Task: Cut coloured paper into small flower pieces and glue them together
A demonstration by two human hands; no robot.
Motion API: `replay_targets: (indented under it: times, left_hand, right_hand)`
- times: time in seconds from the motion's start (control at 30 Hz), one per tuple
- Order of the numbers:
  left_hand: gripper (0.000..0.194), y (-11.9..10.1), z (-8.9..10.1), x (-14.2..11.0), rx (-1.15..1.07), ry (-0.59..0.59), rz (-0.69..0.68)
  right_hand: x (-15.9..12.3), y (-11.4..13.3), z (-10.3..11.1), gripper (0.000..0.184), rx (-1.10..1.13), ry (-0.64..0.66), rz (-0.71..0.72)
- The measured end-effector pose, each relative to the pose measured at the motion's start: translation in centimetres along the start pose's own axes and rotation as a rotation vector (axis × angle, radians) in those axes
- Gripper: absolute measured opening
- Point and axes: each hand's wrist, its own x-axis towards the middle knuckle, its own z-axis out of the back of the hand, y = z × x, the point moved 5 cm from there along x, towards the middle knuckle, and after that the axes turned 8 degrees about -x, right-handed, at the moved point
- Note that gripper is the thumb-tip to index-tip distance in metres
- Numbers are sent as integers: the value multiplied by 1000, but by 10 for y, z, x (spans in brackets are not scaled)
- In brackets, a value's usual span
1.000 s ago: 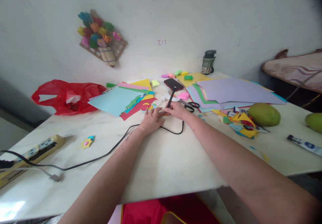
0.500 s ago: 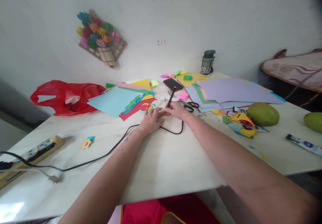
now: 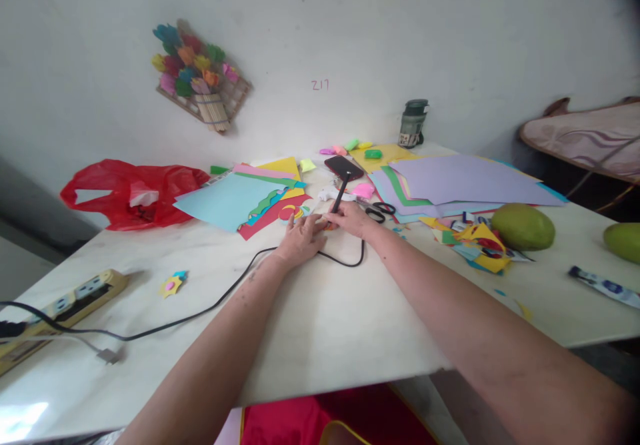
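My right hand is closed round a slim black pen, its upper end leaning away from me. Close beside it, my left hand rests low over the table with bent fingers on a small orange-yellow paper piece, mostly hidden between both hands. Black-handled scissors lie just right of the right hand. Behind the hands is a white tool, partly covered. A small round red-and-yellow paper cutout sits by the left fingertips, on red paper.
A black cable runs from the power strip towards my hands. Coloured sheets lie left, lilac paper right. Paper scraps lie beside a green mango-like fruit. A phone and red bag are farther back.
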Motion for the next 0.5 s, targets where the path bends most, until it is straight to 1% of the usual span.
replay_targets:
  times: [0.13, 0.3, 0.5]
  left_hand:
    - [47, 0, 0, 0, -4, 1, 9]
    - [46, 0, 0, 0, -2, -8, -1]
    - [46, 1, 0, 0, 3, -11, 2]
  right_hand:
    - [-1, 1, 1, 13, 39, 4, -4]
    - [-1, 2, 0, 12, 38, 25, -19]
    - [-2, 3, -1, 13, 12, 13, 5]
